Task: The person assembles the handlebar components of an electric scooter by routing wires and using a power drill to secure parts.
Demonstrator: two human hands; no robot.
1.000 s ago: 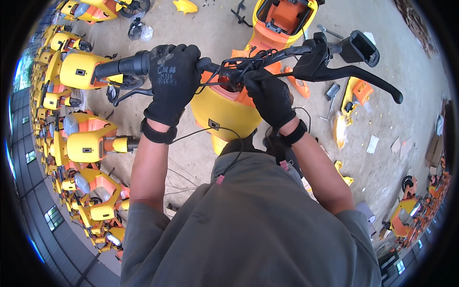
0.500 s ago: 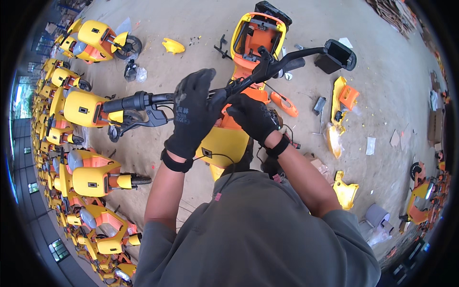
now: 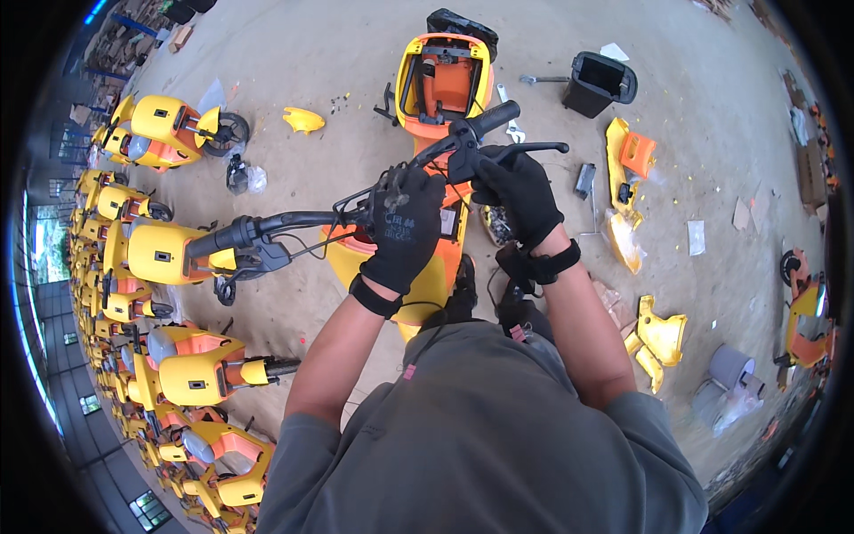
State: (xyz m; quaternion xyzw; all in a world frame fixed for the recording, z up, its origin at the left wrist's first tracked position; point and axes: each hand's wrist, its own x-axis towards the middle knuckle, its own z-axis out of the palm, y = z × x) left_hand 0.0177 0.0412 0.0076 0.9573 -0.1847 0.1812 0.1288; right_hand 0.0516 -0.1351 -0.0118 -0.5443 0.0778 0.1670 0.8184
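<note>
Black gloves (image 3: 405, 231) on black handlebar (image 3: 294, 222), yellow-and-orange scooter (image 3: 445, 84), grey shirt (image 3: 489, 436).

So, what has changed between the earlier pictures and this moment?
The handlebar has turned: its right grip now points away toward the scooter, and its left grip has swung nearer. The left hand slid from the left grip to the middle. The right hand moved up to the brake lever. Both hands stay gloved on the bar.

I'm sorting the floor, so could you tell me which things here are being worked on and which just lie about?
In hand:
left hand and right hand on the handlebar
brake lever
yellow scooter body

Lying about:
black bin
yellow panels
wrench
parked scooters
</note>
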